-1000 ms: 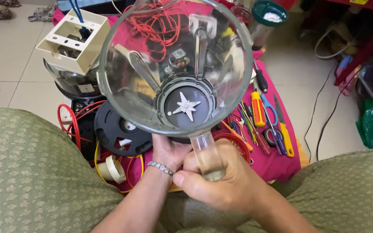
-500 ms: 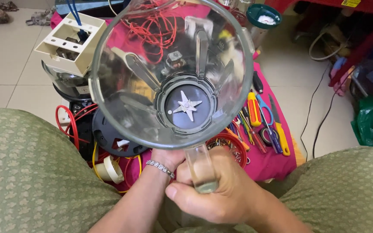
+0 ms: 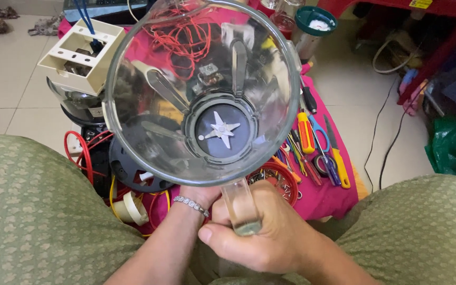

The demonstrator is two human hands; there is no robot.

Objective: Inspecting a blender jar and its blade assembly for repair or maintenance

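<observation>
Above the person's lap, a clear blender jar (image 3: pixel 186 79) is being held tilted so its open mouth is facing the camera. Its clear handle (image 3: pixel 241 206) is pointing down toward the person, and the right hand (image 3: pixel 262 237) is wrapping closed around it, thumb across the front. The jar body is rising up and away from this grip. At the far bottom of the jar, a white star-shaped blade (image 3: pixel 221 129) is sitting in a dark round base. The left hand (image 3: pixel 201 196), with a silver bracelet (image 3: pixel 191 205) at the wrist, is reaching under the jar just left of the handle; whether its fingers are closed cannot be told. Beyond the grip, screwdrivers (image 3: pixel 306 132) and red wires (image 3: pixel 83 153) are lying on a pink cloth (image 3: pixel 325 198).
</observation>
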